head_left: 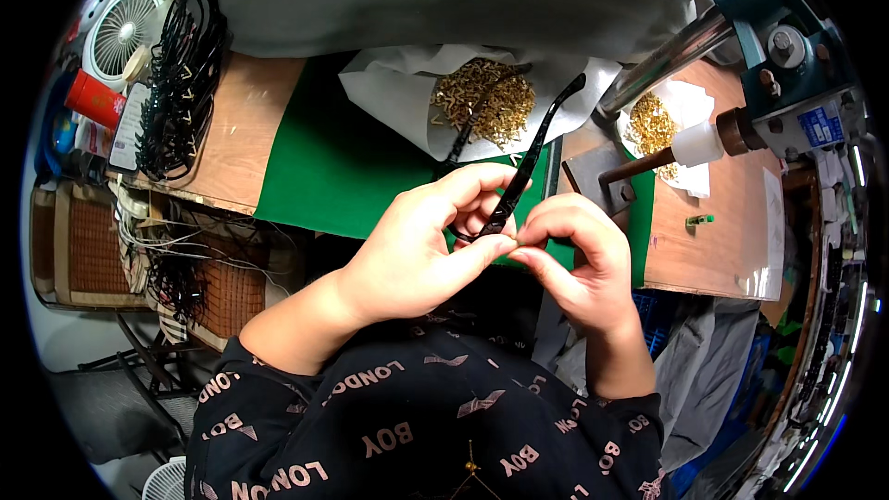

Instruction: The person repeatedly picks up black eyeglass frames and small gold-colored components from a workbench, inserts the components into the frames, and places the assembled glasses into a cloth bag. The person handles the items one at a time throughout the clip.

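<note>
My left hand [435,245] is closed around a black eyeglass frame [526,171]. One temple arm slants up and to the right, and the other rises behind my fingers toward the paper. The front of the frame is mostly hidden in my grip. My right hand [583,259] is pinched, thumb against forefinger, touching the left fingertips beside the lower end of the temple. Whatever lies in this pinch is too small or hidden to make out. Beyond the hands, a heap of small gold metal pieces [486,102] rests on white paper [389,83].
A green mat [315,157] covers part of the wooden table [713,250]. At the right stands a dark green press [787,46] with its metal rod, near a second gold heap [653,125]. Black eyeglass frames [181,93] pile up at the left, beside a white fan [125,32].
</note>
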Tool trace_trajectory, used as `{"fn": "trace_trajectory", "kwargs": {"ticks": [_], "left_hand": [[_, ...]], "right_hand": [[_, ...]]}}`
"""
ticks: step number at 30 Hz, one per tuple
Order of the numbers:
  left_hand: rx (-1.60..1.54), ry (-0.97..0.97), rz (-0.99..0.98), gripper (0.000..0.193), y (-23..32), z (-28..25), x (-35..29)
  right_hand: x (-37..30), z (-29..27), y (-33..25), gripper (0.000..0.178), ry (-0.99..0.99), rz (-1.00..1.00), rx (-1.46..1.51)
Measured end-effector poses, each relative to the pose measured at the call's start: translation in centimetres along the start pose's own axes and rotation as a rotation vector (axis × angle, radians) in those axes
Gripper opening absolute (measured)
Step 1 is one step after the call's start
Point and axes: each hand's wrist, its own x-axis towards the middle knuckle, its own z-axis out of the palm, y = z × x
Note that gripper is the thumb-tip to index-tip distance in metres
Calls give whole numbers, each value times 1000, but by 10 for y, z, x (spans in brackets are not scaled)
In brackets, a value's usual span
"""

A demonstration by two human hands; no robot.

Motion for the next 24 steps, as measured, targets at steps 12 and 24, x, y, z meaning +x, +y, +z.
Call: {"fn": "trace_trajectory", "kwargs": {"ticks": [12, 24], "left_hand": [[200, -100, 43, 48, 9, 18, 7], [-364, -50, 6, 36, 21, 34, 28]], "right_hand": [[-4, -10, -2, 10, 26, -21, -7], [-24, -22, 12, 22, 140, 101, 519]]}}
